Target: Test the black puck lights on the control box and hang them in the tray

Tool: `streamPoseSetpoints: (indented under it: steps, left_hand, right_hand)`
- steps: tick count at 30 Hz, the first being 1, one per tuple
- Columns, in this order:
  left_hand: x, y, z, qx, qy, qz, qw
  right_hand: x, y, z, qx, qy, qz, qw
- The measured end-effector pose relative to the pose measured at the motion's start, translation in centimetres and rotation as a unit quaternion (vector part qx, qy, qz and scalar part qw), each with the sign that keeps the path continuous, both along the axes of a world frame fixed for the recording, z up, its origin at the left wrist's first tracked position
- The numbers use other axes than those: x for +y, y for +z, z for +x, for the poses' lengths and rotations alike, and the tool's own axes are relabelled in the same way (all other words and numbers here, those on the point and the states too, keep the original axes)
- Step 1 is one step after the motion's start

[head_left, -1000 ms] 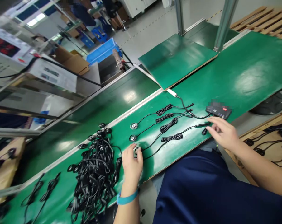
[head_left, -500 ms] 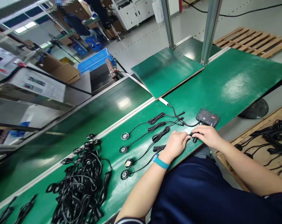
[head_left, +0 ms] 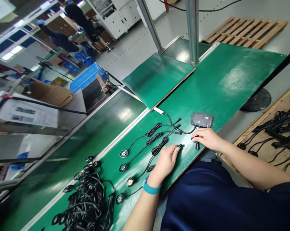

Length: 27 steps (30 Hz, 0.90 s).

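My left hand (head_left: 168, 158), with a teal band at the wrist, pinches a black cable connector (head_left: 180, 146) just above the green bench. To its right, my right hand (head_left: 206, 138) is closed on a small dark cable end (head_left: 193, 138), mostly hidden by the fingers. A short black plug (head_left: 197, 146) hangs below that hand. Just beyond my right hand lies a black box (head_left: 202, 120) with cables leading from it. Several round black devices, one of them a disc with a pale centre (head_left: 124, 153), lie left of my left hand, their bundled cables (head_left: 153, 129) running toward the box.
A tangled heap of black cabled devices (head_left: 87, 195) covers the bench's near left. A raised green board (head_left: 159, 80) and a metal post (head_left: 192, 32) stand farther back. At right, a wooden tray (head_left: 241, 141) holds more cables. Co-workers (head_left: 78, 19) are in the background.
My left hand has moved left, away from my right hand, carrying the connector. The hands were together before and are now apart. The camera view has shifted a little.
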<state>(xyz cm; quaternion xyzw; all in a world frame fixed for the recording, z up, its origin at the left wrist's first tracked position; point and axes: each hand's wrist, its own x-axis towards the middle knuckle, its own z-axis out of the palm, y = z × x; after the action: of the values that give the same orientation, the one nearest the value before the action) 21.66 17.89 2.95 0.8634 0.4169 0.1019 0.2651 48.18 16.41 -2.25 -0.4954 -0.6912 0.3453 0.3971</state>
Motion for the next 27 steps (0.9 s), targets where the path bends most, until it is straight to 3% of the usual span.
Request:
streamPoseSetpoints:
  steps: [4,7,11,19,27]
  left_hand:
    - [2.3,0.8,1.4,-0.035,0.029,0.123,0.991]
    - [5.0,0.1,3.7,0.031,0.075,0.206,0.975]
    - [6.6,-0.9,5.3,0.112,0.06,0.179,0.976]
    - [2.4,-1.9,4.5,-0.054,0.017,0.122,0.991]
    - [2.4,-2.1,4.5,-0.069,0.016,0.061,0.996]
  right_hand:
    - [0.0,0.2,-0.4,-0.01,-0.005,0.004,1.0]
    - [-0.3,0.1,-0.7,-0.009,-0.026,0.01,1.0]
    - [-0.7,0.0,-0.9,-0.006,-0.05,0.02,0.999]
    - [-0.5,0.1,-0.6,0.008,-0.039,0.017,0.999]
    - [-0.5,0.0,-0.7,-0.025,-0.043,0.032,0.998]
